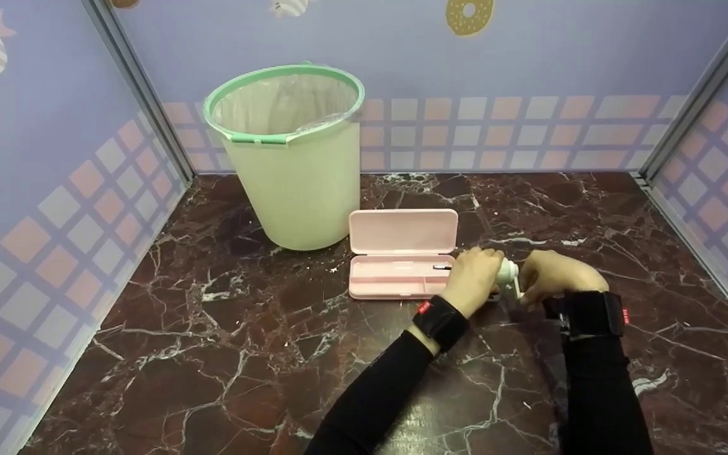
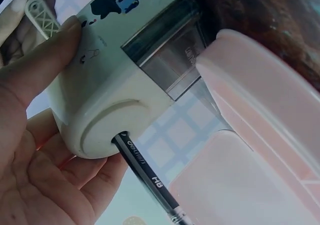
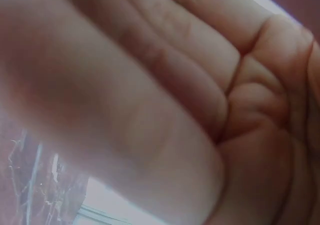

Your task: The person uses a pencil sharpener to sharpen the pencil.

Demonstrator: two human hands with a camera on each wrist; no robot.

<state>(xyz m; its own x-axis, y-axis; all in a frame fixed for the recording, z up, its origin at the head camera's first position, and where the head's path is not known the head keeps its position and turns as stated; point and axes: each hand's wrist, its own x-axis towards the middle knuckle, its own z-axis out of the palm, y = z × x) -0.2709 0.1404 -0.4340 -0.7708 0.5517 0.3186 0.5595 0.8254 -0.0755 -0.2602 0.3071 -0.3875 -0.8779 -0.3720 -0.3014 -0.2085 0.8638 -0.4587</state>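
Dressed in long plain black fabric sleeves [image 1: 376, 392], close-fitting along forearms, slightly wrinkled on right arm, ending short of wrists with narrow bare strip at left. Banded with broad black left wrist strap [image 1: 445, 323], marked with small red left tag [image 1: 424, 308] bearing pale marks too small to read. Banded likewise with broad black right wrist strap [image 1: 596, 313], trimmed with small red right tag [image 1: 625, 315] at outer edge. Bare at left hand [image 1: 474, 275] and right hand [image 1: 557, 275], creased across right finger joints
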